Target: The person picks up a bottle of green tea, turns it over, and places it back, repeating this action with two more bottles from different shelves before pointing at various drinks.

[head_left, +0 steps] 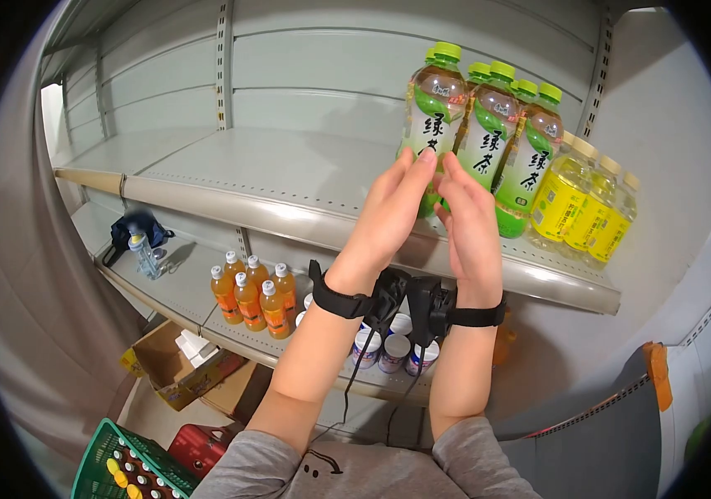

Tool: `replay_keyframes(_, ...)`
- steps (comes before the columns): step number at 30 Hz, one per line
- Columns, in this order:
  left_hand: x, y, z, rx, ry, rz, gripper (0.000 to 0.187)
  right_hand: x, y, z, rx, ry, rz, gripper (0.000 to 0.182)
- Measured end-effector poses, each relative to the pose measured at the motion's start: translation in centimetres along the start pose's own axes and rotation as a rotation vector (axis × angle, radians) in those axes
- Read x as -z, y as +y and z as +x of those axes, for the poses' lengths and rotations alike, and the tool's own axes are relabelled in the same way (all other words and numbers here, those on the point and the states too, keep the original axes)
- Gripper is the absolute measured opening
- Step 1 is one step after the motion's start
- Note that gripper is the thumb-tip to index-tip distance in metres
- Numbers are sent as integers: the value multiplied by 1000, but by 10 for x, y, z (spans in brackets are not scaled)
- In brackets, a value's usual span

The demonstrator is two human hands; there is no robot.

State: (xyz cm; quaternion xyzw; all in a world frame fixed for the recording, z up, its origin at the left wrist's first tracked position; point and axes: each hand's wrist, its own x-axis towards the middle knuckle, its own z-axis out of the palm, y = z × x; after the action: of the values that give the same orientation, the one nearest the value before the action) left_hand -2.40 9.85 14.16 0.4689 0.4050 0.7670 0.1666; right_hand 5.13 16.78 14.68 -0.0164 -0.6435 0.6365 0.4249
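Several green tea bottles with lime-green caps [502, 116] stand grouped on the upper shelf [272, 170]. In front of the leftmost tea bottle [438, 100] are my two hands, palms turned toward each other, covering part of its lower half. My left hand [393, 200] has its fingers stretched upward at the bottle's left side. On the other side, my right hand [467, 218] is raised with its fingers extended, overlapping the bottom of the second bottle. A gap shows between the hands, and nothing is seen gripped; exact contact with the bottle is unclear.
Yellow-labelled bottles [561, 198] stand right of the tea. The lower shelf holds orange drinks [275, 309], white tubs [394, 351], a clear bottle [143, 251] and a dark bag [154, 226]. Below are a cardboard box [168, 366], a green crate [93, 466] and a red case [197, 449].
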Motion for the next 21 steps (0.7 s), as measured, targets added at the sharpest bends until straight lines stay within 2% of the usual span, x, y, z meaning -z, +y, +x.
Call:
replay_keyframes(4, 0, 1, 4, -20, -30, 14, 44, 0, -1, 3, -15, 3, -17, 57)
replay_keyframes(8, -1, 2, 5, 29, -9, 20, 47, 1, 0, 6, -16, -2, 2, 57)
replay_keyframes(10, 1, 3, 6, 76, -26, 34, 56, 1, 0, 6, -17, -2, -17, 58)
replay_keyframes(14, 3, 2, 9, 88, -14, 32, 57, 1, 4, 10, -4, -5, -24, 59)
replay_keyframes(19, 7, -2, 17, 118, -36, 17, 45, 0, 4, 12, -16, 10, -30, 59)
replay_keyframes(21, 6, 1, 16, 125, -33, 13, 45, -1, 4, 13, -22, 18, -33, 60)
